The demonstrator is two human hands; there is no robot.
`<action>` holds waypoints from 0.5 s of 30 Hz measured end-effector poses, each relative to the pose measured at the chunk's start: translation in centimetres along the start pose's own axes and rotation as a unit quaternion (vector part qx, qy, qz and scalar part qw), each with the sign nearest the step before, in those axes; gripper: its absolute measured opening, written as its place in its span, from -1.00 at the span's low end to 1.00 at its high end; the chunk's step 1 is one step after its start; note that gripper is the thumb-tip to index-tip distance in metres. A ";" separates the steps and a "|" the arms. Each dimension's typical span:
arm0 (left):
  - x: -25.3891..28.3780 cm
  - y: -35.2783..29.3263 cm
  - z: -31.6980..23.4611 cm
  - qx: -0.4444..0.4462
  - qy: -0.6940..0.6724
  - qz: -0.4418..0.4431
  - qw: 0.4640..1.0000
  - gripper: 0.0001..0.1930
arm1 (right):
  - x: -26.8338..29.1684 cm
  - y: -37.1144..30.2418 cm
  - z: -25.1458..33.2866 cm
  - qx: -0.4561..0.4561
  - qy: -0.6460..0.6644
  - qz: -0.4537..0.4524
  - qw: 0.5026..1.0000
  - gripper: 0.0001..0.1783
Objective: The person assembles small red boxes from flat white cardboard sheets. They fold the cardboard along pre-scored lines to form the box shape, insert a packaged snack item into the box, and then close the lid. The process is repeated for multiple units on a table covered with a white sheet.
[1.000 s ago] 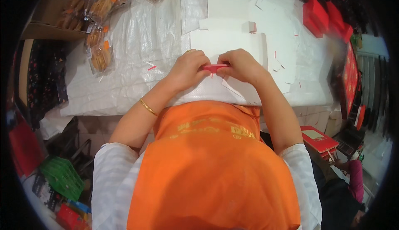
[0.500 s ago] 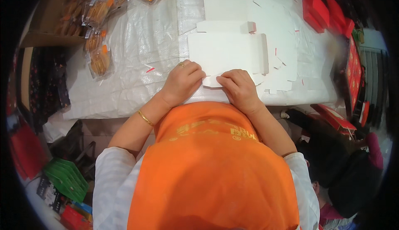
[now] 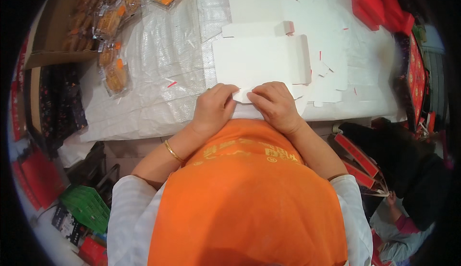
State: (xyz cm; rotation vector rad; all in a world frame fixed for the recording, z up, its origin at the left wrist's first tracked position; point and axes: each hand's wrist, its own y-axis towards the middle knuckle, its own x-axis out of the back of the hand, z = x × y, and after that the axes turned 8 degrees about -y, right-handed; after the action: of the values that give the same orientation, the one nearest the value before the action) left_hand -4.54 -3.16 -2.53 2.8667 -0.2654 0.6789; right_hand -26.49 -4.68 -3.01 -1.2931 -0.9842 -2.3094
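A white cardboard box blank (image 3: pixel 252 57) lies unfolded in front of me, its plain inner side up. At its near edge my left hand (image 3: pixel 214 106) pinches the flap near the left corner. My right hand (image 3: pixel 277 103) grips the same near flap a little to the right, fingers bent over it. A short stretch of the flap shows between the two hands. On the blank's right side a flap (image 3: pixel 301 59) stands partly raised. More flat white blanks (image 3: pixel 326 81) lie beneath and to the right. The fingertips are partly hidden under the cardboard.
Packaged round pastries (image 3: pixel 115 76) lie at the left, beside a cardboard box (image 3: pixel 62 45) full of them. Red boxes (image 3: pixel 367 6) stand at the far right. Paper scraps (image 3: pixel 171 83) litter the white sheet (image 3: pixel 158 54). A green crate (image 3: pixel 85 207) is low left; another person (image 3: pixel 413 189) is low right.
Both hands stay at the near flap, and they have drawn slightly closer together. At the right, the other person has moved, and red-and-black boxes there show more fully.
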 end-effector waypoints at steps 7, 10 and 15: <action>2.6 2.1 1.6 -0.245 0.102 0.119 0.957 -0.71 | 0.2 -0.1 -0.1 0.011 0.021 0.009 1.000 -0.68; 3.2 3.4 1.5 -0.294 0.099 0.172 0.935 -0.74 | 0.3 -0.3 0.0 0.008 0.035 0.011 0.999 -0.69; 3.7 5.9 1.4 -0.341 0.082 0.290 0.890 -0.77 | 0.4 -0.4 -0.1 0.011 0.055 0.017 0.998 -0.70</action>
State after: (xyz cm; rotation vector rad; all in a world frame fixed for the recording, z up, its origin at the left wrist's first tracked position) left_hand -1.94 -9.65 -1.23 2.0265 -1.1117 0.7221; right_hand -27.00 -4.44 -2.91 -1.1514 -0.9421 -2.3103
